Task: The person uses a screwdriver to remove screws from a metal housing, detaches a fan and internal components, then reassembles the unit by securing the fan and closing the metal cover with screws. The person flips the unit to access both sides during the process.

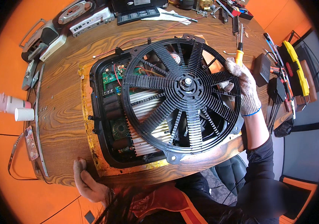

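Note:
My right hand (244, 84), in a knitted glove, grips the right rim of a large round black fan shroud (193, 143) with ribbed spokes and a hub. A screwdriver with a yellow handle (239, 58) points up from the same hand. The shroud lies over a black housing (97, 128), covering much of its right side. Inside the housing are a green circuit board (109, 77), a silver finned heat sink (140, 143) and red wires. Gloved too, my left hand (90, 184) is by the table's front edge, fingers extended and holding nothing.
A stained yellow board (92, 149) lies under the housing on the wooden table (60, 130). White cups (24, 114) and a power strip (31, 143) are at left. Electronic devices (90, 22) line the back. A black box (261, 70), tools and a yellow case (295, 67) are at right.

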Motion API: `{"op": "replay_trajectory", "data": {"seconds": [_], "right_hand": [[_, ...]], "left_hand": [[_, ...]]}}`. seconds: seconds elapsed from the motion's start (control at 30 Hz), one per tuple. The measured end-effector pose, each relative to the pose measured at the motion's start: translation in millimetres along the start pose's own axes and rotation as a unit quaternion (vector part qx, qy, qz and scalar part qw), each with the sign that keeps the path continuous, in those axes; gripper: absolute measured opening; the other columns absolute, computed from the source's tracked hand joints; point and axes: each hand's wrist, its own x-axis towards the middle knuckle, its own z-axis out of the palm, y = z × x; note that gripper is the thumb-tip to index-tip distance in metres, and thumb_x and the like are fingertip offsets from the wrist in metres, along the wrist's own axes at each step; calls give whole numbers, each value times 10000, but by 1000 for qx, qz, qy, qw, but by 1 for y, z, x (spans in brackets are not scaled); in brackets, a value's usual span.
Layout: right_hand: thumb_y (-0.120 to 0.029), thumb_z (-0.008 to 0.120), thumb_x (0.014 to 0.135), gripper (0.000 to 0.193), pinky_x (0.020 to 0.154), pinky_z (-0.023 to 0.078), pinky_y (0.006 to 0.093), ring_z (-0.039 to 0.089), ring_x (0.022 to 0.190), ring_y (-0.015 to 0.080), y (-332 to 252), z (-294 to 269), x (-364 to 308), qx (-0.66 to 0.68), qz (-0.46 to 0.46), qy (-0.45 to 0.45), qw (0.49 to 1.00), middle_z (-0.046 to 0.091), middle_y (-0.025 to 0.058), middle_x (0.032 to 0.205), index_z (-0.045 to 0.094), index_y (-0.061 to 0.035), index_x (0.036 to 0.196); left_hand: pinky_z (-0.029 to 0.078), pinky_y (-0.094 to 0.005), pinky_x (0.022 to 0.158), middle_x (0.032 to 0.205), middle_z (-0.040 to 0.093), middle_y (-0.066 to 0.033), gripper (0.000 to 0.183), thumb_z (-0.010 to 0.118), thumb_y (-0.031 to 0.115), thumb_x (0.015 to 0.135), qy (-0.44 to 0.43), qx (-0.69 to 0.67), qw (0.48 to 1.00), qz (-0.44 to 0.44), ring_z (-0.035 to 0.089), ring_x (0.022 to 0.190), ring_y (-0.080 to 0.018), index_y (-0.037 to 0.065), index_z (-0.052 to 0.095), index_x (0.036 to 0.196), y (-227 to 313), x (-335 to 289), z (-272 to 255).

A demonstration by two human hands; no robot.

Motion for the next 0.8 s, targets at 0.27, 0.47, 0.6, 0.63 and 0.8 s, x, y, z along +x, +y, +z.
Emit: {"op": "replay_trajectory", "data": {"seconds": [0.27, 0.47, 0.6, 0.63, 0.8], "right_hand": [[-91, 720, 921, 247, 413, 535, 260, 667, 557, 169, -3, 4, -9, -25, 16, 10, 1000, 665, 76, 795, 601, -7, 1121], [-96, 681, 933, 258, 354, 486, 229, 656, 548, 147, 2, 0, -10, -24, 21, 13, 999, 681, 84, 834, 596, -29, 1167], [-87, 685, 924, 290, 365, 498, 232, 662, 563, 152, 3, 3, -10, -32, 32, 26, 999, 688, 86, 854, 593, -19, 1191], [-89, 686, 923, 295, 369, 501, 233, 661, 562, 152, 3, 4, -10, -42, 21, 32, 998, 687, 85, 856, 593, -15, 1194], [-103, 692, 920, 313, 384, 517, 240, 654, 553, 148, 0, -2, -10, -93, -20, 42, 995, 679, 75, 866, 593, 2, 1198]], "left_hand": [[584, -356, 958, 1241, 677, -266, 325, 442, 18, 1074, 6, 8, 999, 33, 700, 1087, -290, -159, 602, 1295, 2, 1, 4], [584, -348, 958, 1229, 685, -255, 317, 452, 22, 1069, 27, 30, 999, 12, 706, 1072, -281, -150, 620, 1276, 10, 1, 8], [586, -347, 958, 1222, 688, -254, 318, 451, 24, 1071, 29, 27, 999, -2, 707, 1072, -282, -150, 620, 1277, 10, 1, 8], [585, -347, 959, 1223, 687, -255, 320, 450, 26, 1072, 25, 30, 999, 10, 706, 1074, -283, -150, 618, 1279, 8, 1, 7], [579, -350, 963, 1246, 679, -262, 329, 441, 27, 1072, 30, 22, 999, 5, 701, 1091, -293, -153, 609, 1291, 4, -1, 6]]}}
